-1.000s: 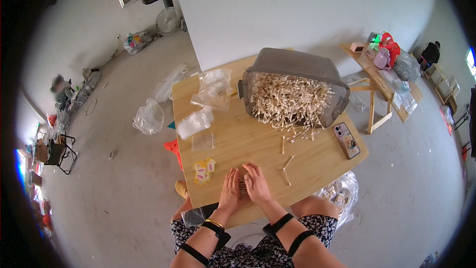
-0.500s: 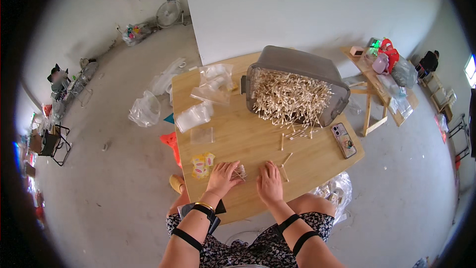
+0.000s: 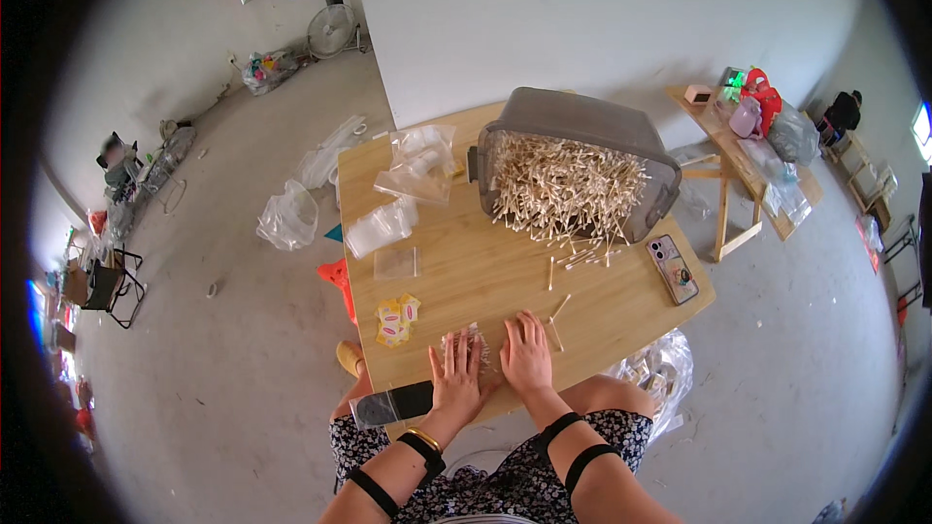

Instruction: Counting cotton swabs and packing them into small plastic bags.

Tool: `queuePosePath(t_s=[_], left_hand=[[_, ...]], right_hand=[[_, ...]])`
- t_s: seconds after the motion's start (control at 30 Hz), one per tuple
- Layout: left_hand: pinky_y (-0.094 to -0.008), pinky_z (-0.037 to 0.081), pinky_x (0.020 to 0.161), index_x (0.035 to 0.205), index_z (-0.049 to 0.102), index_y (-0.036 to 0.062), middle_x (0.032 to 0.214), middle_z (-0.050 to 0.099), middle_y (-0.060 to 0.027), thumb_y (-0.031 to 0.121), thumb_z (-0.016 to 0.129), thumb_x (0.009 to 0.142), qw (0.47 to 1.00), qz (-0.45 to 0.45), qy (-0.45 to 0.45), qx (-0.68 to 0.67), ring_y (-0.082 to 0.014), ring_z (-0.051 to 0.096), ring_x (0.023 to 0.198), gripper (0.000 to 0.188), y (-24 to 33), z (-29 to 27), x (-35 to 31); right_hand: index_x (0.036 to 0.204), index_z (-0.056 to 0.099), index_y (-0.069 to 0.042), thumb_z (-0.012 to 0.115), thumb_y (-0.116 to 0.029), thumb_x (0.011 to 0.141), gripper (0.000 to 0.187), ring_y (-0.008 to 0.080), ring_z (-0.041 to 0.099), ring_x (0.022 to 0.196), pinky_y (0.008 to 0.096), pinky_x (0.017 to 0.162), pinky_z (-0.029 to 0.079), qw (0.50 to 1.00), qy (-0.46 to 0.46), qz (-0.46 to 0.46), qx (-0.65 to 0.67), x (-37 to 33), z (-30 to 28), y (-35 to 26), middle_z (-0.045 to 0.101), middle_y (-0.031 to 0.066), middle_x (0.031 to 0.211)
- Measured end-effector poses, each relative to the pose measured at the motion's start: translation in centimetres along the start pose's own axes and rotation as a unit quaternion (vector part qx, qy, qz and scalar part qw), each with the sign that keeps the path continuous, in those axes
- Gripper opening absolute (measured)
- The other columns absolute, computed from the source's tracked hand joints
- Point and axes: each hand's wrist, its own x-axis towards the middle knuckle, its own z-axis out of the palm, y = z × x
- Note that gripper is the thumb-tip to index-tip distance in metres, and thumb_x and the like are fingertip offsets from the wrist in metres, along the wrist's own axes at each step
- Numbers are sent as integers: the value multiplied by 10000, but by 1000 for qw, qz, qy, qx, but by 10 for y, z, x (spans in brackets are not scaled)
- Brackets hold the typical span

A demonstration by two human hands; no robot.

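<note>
My left hand (image 3: pixel 458 383) lies palm down with fingers stretched over a small bunch of cotton swabs (image 3: pixel 473 331) at the table's near side. Their tips show around the fingers; the rest is hidden beneath. Just to the right, my right hand (image 3: pixel 527 357) rests on the tabletop, its fingers extended and nothing visible in them. A grey plastic bin (image 3: pixel 573 114), tipped on its side at the back, is heaped with cotton swabs (image 3: pixel 563 184) that spill from its mouth. Several loose swabs (image 3: pixel 554 322) lie beyond my right hand.
Yellow-and-white paper slips (image 3: pixel 396 318) lie at left on the wooden table (image 3: pixel 466 267). Clear plastic bags (image 3: pixel 381 228) sit behind them. A dark phone-like slab (image 3: pixel 393 406) lies by my left wrist, and a phone (image 3: pixel 672 270) at right. A side table (image 3: pixel 714 141) stands beyond.
My left hand has moved right and nearer me, from curling around the swabs' side to lying flat over them. The dark slab is now uncovered. My right hand has barely shifted.
</note>
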Motion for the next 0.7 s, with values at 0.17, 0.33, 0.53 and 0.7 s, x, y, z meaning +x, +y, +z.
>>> queuePosePath(t_s=[0.17,0.33,0.53,0.7], left_hand=[[-629,46,1195,1579,203,58,1637,167,-189,624,489,924,997,-42,-12,64,-393,94,1521,912,-11,-2,33],[-580,82,1214,1569,222,40,1620,205,-197,595,497,935,997,-41,33,49,-395,148,1504,886,-21,-1,57],[-545,172,1211,1527,289,10,1559,305,-211,516,578,918,997,-18,41,-62,-388,275,1444,843,-24,-4,50],[-542,221,1195,1488,360,19,1457,417,-184,335,618,905,991,33,105,-77,-355,358,1402,712,-23,-14,32]], right_hand=[[1264,558,-30,586,-119,866,409,376,401,1352,466,1149,343,1000,-2,3,4,0,2,-1,472,196,1350],[1249,563,-19,581,-140,877,392,377,400,1356,467,1154,335,1000,-8,7,9,-1,2,-1,476,205,1348],[1236,563,-10,590,-113,854,397,383,393,1360,475,1153,332,1000,-9,6,13,-1,2,-1,474,205,1349],[1217,572,-7,596,-118,848,385,383,409,1348,482,1151,341,1000,6,1,19,0,3,0,484,205,1339]])
